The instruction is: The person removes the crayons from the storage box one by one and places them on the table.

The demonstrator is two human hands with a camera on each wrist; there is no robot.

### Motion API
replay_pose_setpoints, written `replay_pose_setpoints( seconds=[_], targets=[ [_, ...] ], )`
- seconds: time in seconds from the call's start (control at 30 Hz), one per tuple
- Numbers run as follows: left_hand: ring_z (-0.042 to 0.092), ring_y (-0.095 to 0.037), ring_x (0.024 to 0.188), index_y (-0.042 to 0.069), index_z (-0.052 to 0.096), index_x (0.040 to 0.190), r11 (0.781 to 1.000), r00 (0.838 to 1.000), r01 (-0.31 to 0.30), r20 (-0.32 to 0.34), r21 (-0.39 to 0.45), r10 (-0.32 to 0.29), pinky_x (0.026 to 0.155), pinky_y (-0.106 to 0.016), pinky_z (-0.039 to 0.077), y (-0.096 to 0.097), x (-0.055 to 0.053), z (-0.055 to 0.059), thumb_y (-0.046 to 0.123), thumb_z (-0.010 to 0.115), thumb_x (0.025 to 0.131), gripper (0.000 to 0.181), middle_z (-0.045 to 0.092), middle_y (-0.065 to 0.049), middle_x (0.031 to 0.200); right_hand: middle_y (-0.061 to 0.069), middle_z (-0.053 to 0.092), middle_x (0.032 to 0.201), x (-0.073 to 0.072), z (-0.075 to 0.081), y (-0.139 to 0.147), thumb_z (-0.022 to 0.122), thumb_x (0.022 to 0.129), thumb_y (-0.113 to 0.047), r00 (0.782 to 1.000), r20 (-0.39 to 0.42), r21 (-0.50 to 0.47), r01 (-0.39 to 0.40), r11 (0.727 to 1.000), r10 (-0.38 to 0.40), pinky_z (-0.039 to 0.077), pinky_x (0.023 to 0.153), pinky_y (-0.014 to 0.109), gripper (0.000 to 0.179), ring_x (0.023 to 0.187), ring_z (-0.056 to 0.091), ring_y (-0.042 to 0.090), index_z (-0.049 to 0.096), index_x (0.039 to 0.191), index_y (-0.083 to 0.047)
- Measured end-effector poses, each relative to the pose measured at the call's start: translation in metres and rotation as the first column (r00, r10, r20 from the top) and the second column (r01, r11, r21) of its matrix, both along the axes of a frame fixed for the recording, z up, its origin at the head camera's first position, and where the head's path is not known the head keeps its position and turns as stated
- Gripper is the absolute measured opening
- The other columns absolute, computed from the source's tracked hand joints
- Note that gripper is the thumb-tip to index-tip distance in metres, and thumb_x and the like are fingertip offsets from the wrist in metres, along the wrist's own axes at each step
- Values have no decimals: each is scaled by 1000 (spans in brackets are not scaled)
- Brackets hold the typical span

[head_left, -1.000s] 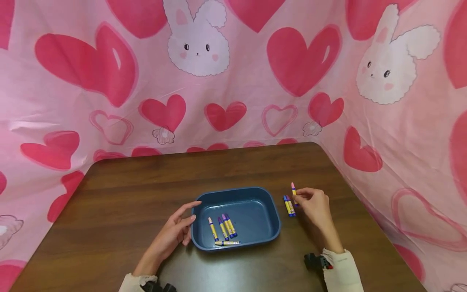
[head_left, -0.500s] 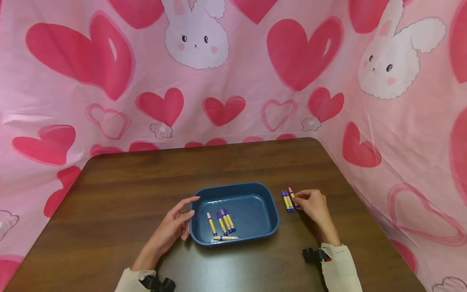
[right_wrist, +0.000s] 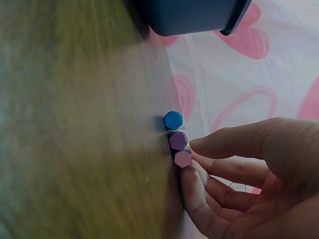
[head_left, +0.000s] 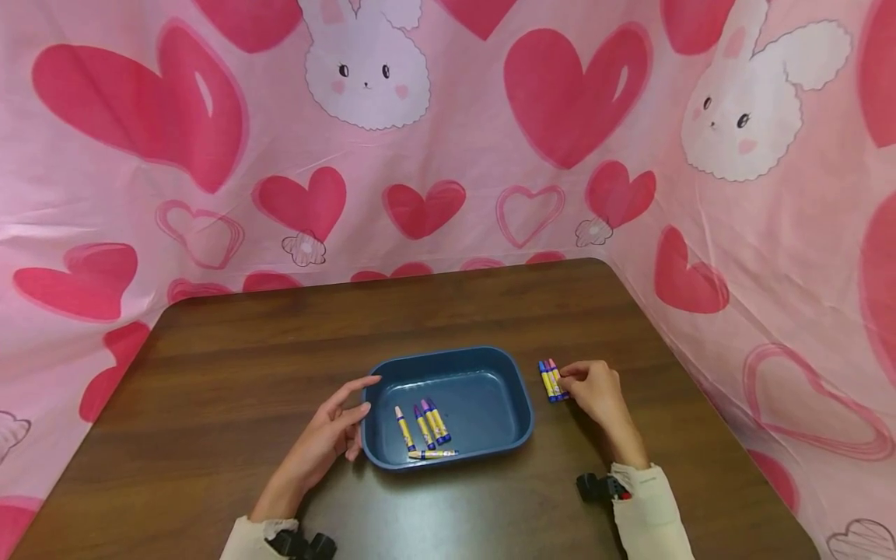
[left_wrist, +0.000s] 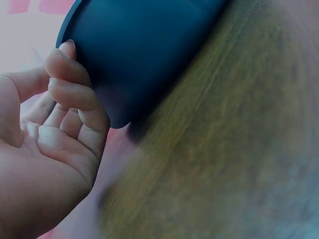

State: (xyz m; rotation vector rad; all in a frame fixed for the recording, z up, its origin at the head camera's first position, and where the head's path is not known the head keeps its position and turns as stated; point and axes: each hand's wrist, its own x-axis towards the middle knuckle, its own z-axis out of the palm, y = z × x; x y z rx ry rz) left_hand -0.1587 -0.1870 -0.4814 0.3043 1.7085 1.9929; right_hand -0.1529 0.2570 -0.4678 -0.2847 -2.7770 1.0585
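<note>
On the table (head_left: 280, 342), just beside a blue tray (head_left: 448, 363), a person's right hand (head_left: 596, 389) appears to pinch a pink crayon (right_wrist: 183, 159) between thumb and finger, seemingly keeping it snug against a purple one (right_wrist: 178, 141), with a blue one (right_wrist: 173, 120) alongside. Five crayons (head_left: 424, 428) lie inside the tray. The left hand (head_left: 327, 428), its grip loose and unclosed, touches the rim, perhaps steadying it. Both hands angle inward.

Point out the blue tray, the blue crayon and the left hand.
Blue tray (head_left: 486, 406): head view, bare inside floor.
Blue crayon (right_wrist: 173, 120): right wrist view, its flat end.
Left hand (head_left: 326, 430): head view, middle of the hand.
</note>
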Motion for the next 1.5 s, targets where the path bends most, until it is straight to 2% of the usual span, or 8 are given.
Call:
replay_pose_setpoints(
  seconds=[0.27, 0.63, 0.9, 1.3, 1.4, 1.5],
  targets=[
    [52, -14, 49, 18, 37, 152, 1000, 1000, -10, 2, -23, 10, 49, -24, 46, 1, 0, 1, 25, 51, 105, 49, 54, -2, 65, 10, 74, 83, 0, 0, 0, 72, 84, -8, 1000, 7, -12, -30, 999, 30, 48, 70, 34, 11, 76, 62, 20, 76, 92, -1],
    [52, -14, 48, 18, 37, 151, 999, 1000, -13, 6, -35, 13, 49, -24, 46, -2, 1, 0, 26, 52, 105, 50, 55, -3, 63, 10, 74, 83, 2, 3, -2, 73, 85, -10, 999, 2, -7, -32, 999, 32, 48, 68, 33, 12, 75, 63, 21, 77, 92, -1],
    [52, -14, 49, 19, 36, 152, 999, 1000, -6, -4, -42, 6, 49, -24, 46, -2, 1, -2, 25, 51, 105, 50, 56, -2, 63, 6, 73, 79, 8, 11, -4, 73, 86, -9, 997, -77, 37, -6, 999, 8, 50, 76, 41, 10, 78, 66, 22, 78, 91, -2],
    [51, -14, 50, 20, 36, 152, 999, 1000, -10, 6, -44, 10, 50, -24, 46, -1, 1, -2, 27, 52, 105, 50, 55, -2, 64, 5, 72, 77, 18, 36, -28, 73, 84, -5, 980, -200, 26, -6, 1000, 12, 52, 70, 31, 10, 73, 66, 16, 77, 92, -2],
    [52, -14, 49, 20, 36, 152, 999, 1000, -8, 4, -40, 8, 49, -24, 46, -1, 1, -2, 27, 51, 105, 50, 56, -2, 63, 4, 73, 77, 21, 42, -36, 74, 84, -4, 973, -226, 18, -32, 999, 35, 53, 67, 27, 9, 71, 66, 15, 77, 93, -1],
    [51, -14, 49, 19, 36, 152, 1000, 1000, -4, -3, -31, 4, 49, -24, 46, -1, 0, -2, 26, 51, 105, 50, 55, -2, 62, 3, 72, 77, 23, 48, -45, 75, 83, -2, 965, -254, 17, -67, 998, 70, 54, 67, 30, 9, 71, 67, 15, 77, 92, -2]
  ],
)
